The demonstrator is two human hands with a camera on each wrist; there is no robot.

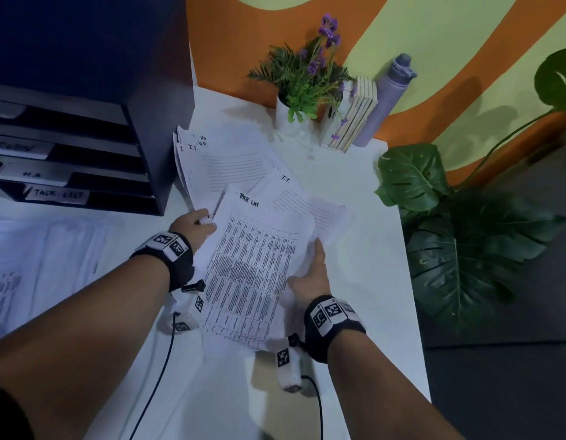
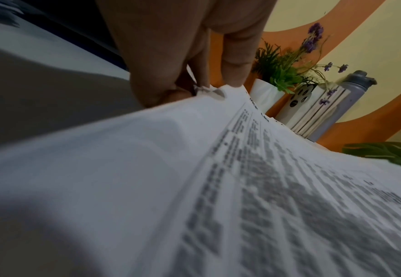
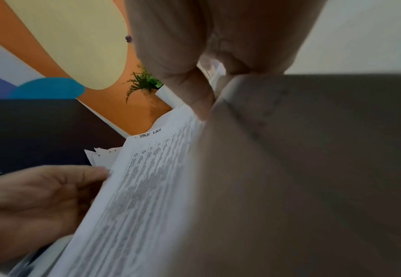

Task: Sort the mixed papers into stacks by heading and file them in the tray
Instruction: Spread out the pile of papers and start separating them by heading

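Left hand (image 1: pixel 197 225) and right hand (image 1: pixel 311 269) each pinch an edge of the white printed "TASK LIST" sheet stack (image 1: pixel 254 265). Advice: square edges on the white tabletop (image 1: pixel 364 249) before filing in the black labelled tray (image 1: pixel 141 147).

An orange-and-yellow wall (image 1: pixel 434 42) backs the white table (image 1: pixel 370 249) (grey floor (image 1: pixel 497 392) to its right).
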